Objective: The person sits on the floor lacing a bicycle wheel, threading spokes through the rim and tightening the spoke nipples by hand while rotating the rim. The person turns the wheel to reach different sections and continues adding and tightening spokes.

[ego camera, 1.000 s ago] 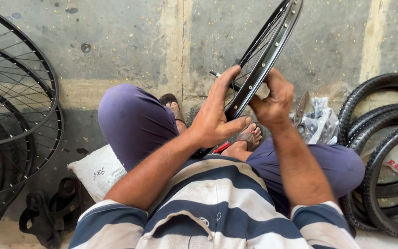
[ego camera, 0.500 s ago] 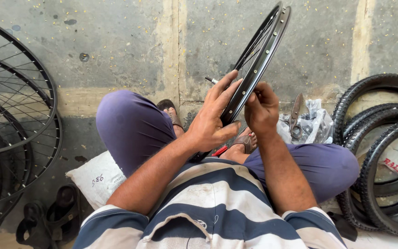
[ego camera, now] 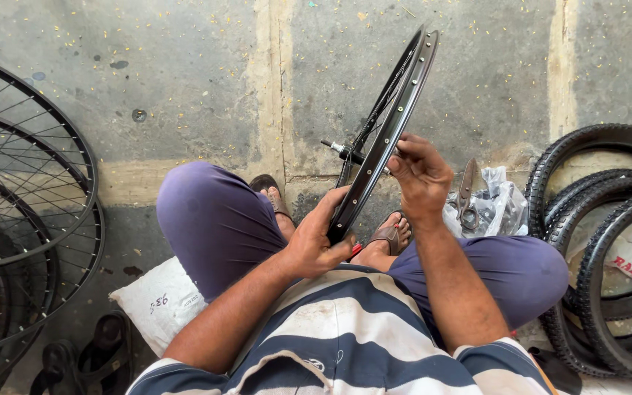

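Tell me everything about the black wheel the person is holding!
The wheel rim is black, looks like metal, with small holes dotted along its edge, thin spokes and an axle poking out sideways. It stands upright, edge-on, above the person's lap. The left hand grips its lower part; the right hand touches its edge higher up.
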`<state>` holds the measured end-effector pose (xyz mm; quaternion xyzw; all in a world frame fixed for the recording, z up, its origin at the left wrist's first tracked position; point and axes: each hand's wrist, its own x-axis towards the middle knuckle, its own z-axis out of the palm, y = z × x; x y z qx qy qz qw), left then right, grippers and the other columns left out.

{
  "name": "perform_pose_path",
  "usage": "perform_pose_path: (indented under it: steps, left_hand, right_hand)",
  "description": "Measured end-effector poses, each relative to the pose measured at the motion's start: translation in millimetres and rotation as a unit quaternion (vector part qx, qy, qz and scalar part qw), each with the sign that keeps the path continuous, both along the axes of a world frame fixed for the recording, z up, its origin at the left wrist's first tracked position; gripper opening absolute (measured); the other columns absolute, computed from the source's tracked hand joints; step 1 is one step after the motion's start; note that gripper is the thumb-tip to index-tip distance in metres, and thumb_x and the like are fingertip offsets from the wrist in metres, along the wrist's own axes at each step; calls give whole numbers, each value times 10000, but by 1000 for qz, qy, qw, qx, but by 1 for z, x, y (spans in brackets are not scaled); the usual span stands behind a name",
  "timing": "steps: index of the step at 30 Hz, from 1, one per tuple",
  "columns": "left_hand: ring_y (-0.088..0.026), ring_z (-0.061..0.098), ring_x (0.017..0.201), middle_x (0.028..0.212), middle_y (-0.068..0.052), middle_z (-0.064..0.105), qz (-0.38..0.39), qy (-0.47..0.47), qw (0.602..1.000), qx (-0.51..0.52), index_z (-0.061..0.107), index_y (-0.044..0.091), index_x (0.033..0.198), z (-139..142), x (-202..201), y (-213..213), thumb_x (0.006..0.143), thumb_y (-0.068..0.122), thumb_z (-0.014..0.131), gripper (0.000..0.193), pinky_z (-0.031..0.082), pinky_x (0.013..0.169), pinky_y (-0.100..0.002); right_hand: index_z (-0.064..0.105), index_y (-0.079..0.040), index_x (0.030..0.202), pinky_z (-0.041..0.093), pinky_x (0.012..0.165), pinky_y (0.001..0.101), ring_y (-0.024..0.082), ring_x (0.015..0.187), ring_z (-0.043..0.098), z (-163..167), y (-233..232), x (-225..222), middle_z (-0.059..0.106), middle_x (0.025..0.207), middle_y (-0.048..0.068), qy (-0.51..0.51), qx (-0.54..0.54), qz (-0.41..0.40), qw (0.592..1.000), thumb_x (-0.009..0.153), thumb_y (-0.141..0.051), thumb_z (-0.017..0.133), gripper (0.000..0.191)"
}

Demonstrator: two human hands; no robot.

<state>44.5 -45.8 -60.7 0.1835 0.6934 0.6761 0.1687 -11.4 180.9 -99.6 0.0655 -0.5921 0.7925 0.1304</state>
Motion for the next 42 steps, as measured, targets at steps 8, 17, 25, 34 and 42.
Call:
perform_pose_path:
  steps: [8, 17, 25, 34, 42]
  left_hand:
    - [-158, 542, 938, 1159, -86, 549, 9, 36, 999, 20, 374, 34, 1538, 2, -1, 0, 832, -20, 651, 760, 486, 844, -283]
    - [-173, 560, 1015, 1229, -100, 558, 9, 39, 999, 25, 368, 26, 1546, 3, -1, -3, 845, -16, 664, 762, 488, 909, -292]
    - [-228, 566, 1244, 1385, -155, 537, 1, 74, 996, 58, 360, 2, 1549, 4, -1, -3, 845, -36, 661, 766, 452, 1069, -321]
    - [-254, 564, 1242, 1379, -165, 520, -3, 74, 997, 27, 343, 9, 1557, -1, 0, -4, 849, -14, 661, 776, 456, 1078, -343]
    - [-323, 534, 1376, 1481, -205, 494, 15, 117, 993, 27, 340, 0, 1560, 0, 1, -4, 841, -15, 689, 800, 427, 1148, -377]
  right_hand:
    - [648, 75, 1316, 569, 960, 332, 207, 1061, 718, 19, 1, -28, 738, 1138, 182, -80, -44, 120, 989, 1125, -190, 557, 338]
    - [543, 108, 1407, 548, 1023, 366, 247, 1128, 680, 31, -3, -25, 688, 1215, 200, -45, -24, 146, 988, 1097, -127, 590, 392]
    - [564, 25, 1426, 577, 866, 300, 232, 1141, 703, 52, 13, -32, 687, 1279, 164, -107, 9, 228, 968, 959, 15, 692, 484]
    - [556, -86, 857, 515, 818, 386, 204, 880, 627, 56, -19, -40, 675, 862, 34, 186, 440, -128, 869, 791, -227, 967, 440]
    - [589, -41, 1020, 493, 824, 360, 156, 857, 602, 16, -25, -22, 688, 946, 61, 114, 324, -146, 928, 955, -174, 820, 275]
